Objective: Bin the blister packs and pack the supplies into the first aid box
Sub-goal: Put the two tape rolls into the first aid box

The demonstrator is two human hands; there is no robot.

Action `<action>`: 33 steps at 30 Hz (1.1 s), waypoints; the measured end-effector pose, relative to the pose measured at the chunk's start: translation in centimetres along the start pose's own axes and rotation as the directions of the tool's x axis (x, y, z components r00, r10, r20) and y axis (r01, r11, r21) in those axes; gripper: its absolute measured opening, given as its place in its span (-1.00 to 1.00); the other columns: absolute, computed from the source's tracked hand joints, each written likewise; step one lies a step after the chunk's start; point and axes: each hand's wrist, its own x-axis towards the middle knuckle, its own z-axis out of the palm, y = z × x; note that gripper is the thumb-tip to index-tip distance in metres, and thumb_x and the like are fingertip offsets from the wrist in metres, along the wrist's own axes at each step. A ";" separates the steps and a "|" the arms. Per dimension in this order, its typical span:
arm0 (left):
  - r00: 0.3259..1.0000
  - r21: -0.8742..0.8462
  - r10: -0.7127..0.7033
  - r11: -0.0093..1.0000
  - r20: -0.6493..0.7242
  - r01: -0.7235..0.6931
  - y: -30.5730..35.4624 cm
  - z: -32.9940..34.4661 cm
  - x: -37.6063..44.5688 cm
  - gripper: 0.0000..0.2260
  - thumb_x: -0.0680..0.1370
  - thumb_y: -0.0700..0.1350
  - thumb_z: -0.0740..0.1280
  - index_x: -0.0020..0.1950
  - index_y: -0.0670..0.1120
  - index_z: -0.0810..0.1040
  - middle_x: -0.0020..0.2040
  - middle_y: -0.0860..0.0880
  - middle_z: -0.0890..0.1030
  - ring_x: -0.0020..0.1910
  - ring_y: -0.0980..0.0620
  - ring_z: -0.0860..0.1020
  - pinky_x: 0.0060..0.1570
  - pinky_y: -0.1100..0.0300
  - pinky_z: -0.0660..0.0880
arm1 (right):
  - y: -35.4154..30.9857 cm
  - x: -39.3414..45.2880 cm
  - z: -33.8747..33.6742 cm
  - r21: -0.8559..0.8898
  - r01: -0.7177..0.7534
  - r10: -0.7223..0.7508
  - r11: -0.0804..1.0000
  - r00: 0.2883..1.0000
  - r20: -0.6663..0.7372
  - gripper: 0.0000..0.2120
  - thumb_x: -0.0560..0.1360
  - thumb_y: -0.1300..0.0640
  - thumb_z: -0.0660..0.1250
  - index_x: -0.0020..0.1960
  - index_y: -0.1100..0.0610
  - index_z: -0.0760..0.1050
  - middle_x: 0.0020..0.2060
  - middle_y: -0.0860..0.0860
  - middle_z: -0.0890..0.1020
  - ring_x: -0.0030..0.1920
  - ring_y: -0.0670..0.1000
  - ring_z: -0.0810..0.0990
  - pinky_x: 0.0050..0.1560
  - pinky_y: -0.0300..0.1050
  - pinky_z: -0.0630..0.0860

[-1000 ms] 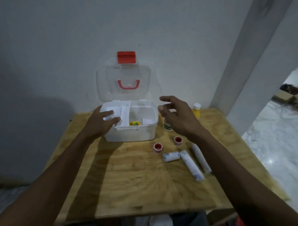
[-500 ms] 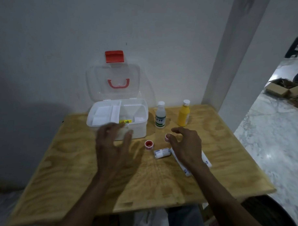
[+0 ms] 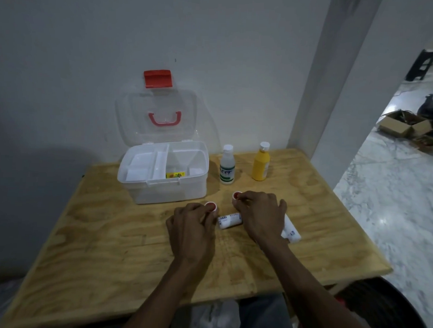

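Note:
The white first aid box (image 3: 170, 189) stands open at the back of the wooden table (image 3: 109, 246), its clear lid with red latch leaning on the wall. My left hand (image 3: 191, 226) pinches a small red-and-white tape roll (image 3: 211, 206). My right hand (image 3: 260, 217) pinches a second tape roll (image 3: 237, 195). Between the hands lies a short bandage roll (image 3: 229, 220); a longer bandage roll (image 3: 290, 229) shows from under my right hand. A clear bottle (image 3: 227, 168) and a yellow bottle (image 3: 261, 163) stand right of the box.
A white tray insert and a small yellow packet (image 3: 175, 174) sit inside the box. A white pillar (image 3: 340, 94) rises beside the table's right back corner. A dark round bin rim (image 3: 389, 307) sits low right. Cardboard boxes (image 3: 403, 126) lie on the far marble floor.
Both hands came back from the box to the two tape rolls in front of it and closed their fingers on them. The camera tilted down and drew back.

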 end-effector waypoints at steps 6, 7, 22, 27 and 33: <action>1.000 0.043 -0.020 0.999 0.019 0.019 0.2 0.0 0.3 -0.83 0.54 0.05 0.35 0.06 0.11 0.70 0.04 0.09 0.66 0.04 0.02 0.51 0.11 0.05 0.35 | -0.1 0.2 -0.1 -0.017 0.020 -0.019 1.000 1.000 0.021 -0.75 0.53 -0.16 0.26 0.06 -0.11 0.65 -0.01 -0.06 0.69 0.18 0.04 0.51 0.39 0.24 0.13; 0.999 0.050 -0.019 0.999 0.028 0.017 0.3 -0.1 0.3 -0.83 0.54 0.03 0.34 0.07 0.10 0.69 0.05 0.08 0.66 0.04 0.03 0.50 0.12 0.05 0.34 | -0.2 0.2 -0.2 -0.020 0.031 -0.030 0.999 0.999 0.027 -0.75 0.54 -0.14 0.25 0.06 -0.11 0.65 -0.01 -0.06 0.69 0.18 0.03 0.51 0.40 0.25 0.10; 0.959 -0.224 0.077 0.964 -0.273 -0.141 -2.9 -9.0 1.6 -0.90 0.46 -0.10 0.49 -0.03 -0.03 0.72 -0.03 0.05 0.70 0.00 0.06 0.61 0.03 0.12 0.55 | -5.6 0.1 -3.4 0.366 0.335 -0.291 0.868 0.941 -0.171 -0.81 0.46 -0.17 0.40 -0.08 -0.08 0.68 -0.10 -0.15 0.71 0.02 -0.03 0.61 0.15 0.23 0.43; 0.942 -0.293 -0.066 0.955 -0.330 -0.036 -5.4 -13.5 6.6 -0.92 0.47 -0.09 0.49 -0.06 -0.01 0.71 -0.03 0.04 0.71 0.00 0.02 0.62 0.08 0.07 0.53 | -12.0 2.7 -2.4 0.449 0.432 -0.399 0.782 0.901 -0.173 -0.83 0.46 -0.14 0.40 -0.11 -0.08 0.67 -0.09 -0.20 0.71 0.01 -0.07 0.63 0.11 0.17 0.48; 0.971 -0.233 -0.081 0.972 -0.224 0.028 -7.5 -14.5 12.0 -0.88 0.46 -0.03 0.49 -0.05 -0.03 0.73 -0.03 0.01 0.71 -0.07 0.03 0.61 0.03 0.14 0.50 | -17.6 6.7 0.8 0.386 0.499 -0.503 0.776 0.859 -0.099 -0.78 0.48 -0.16 0.38 -0.09 -0.05 0.69 -0.06 -0.15 0.73 -0.02 -0.08 0.65 0.14 0.12 0.50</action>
